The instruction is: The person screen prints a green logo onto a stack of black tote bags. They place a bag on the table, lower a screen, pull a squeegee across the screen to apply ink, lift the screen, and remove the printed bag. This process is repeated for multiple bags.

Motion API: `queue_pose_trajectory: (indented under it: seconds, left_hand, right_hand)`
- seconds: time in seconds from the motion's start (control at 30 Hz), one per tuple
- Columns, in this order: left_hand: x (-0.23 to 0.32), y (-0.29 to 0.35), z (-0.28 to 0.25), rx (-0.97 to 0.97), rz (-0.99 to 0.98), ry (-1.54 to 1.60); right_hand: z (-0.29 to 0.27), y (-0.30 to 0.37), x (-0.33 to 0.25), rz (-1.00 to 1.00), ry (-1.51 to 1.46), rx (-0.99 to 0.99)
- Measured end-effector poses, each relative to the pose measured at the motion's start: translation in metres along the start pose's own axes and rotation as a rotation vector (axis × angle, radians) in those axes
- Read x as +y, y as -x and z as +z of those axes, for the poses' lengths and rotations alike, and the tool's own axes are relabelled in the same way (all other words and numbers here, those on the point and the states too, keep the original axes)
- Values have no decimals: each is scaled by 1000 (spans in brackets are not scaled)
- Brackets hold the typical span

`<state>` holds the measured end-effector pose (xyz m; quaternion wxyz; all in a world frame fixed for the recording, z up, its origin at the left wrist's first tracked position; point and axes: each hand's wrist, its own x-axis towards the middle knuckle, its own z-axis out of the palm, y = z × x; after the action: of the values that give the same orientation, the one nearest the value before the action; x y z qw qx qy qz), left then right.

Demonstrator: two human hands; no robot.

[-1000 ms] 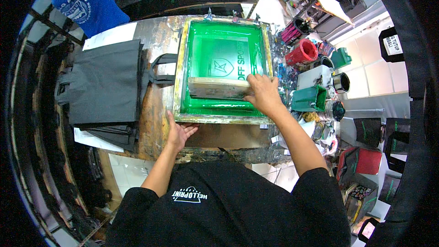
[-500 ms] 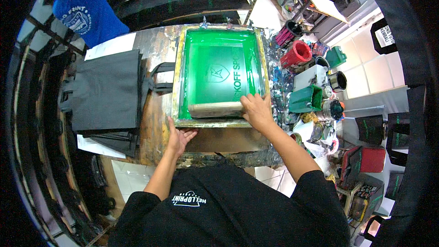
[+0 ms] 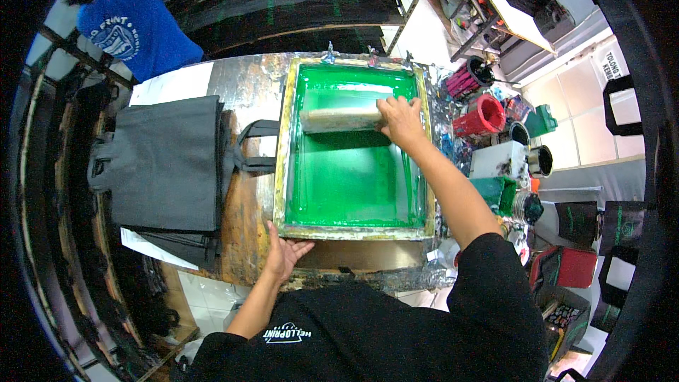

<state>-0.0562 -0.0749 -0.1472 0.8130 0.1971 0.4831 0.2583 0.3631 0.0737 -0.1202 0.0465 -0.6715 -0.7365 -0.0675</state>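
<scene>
A wooden-framed printing screen lies on the worktable before me, its mesh coated with wet green ink. My right hand is closed around the right end of a wooden-handled squeegee, which lies crosswise in the far half of the screen. At the near left corner of the frame, my left hand touches the edge, thumb up and fingers stretched out below it. Dark bag handles stick out from the frame's left side. Next to them sits a stack of dark grey fabric bags.
Clamps hold the frame's far edge. Ink-stained containers crowd the right side, among them a red tub and a green one. Across the table at far left, a person in a blue shirt stands beside racks of dark bags.
My right hand has pushed the squeegee from the near edge toward the far side. Green ink now covers the lettering and emblem seen before. My left hand stays at the frame corner.
</scene>
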Motion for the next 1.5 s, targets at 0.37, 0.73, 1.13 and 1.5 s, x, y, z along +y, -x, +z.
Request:
queue_pose_trajectory:
  seconds: [0.37,0.73,1.13,1.5]
  left_hand:
    - [-2,-15,-6,138,-136,-19]
    - [121,-85,33,186,607,-1178]
    - [220,-295,142,277,1423,-1847]
    - [173,-256,112,257,1503,-1859]
  right_hand:
    - [28,-110,43,9,-25,-96]
    - [20,-82,39,121,26,101]
    - [50,-69,23,127,80,214]
    - [42,-6,-8,97,105,154]
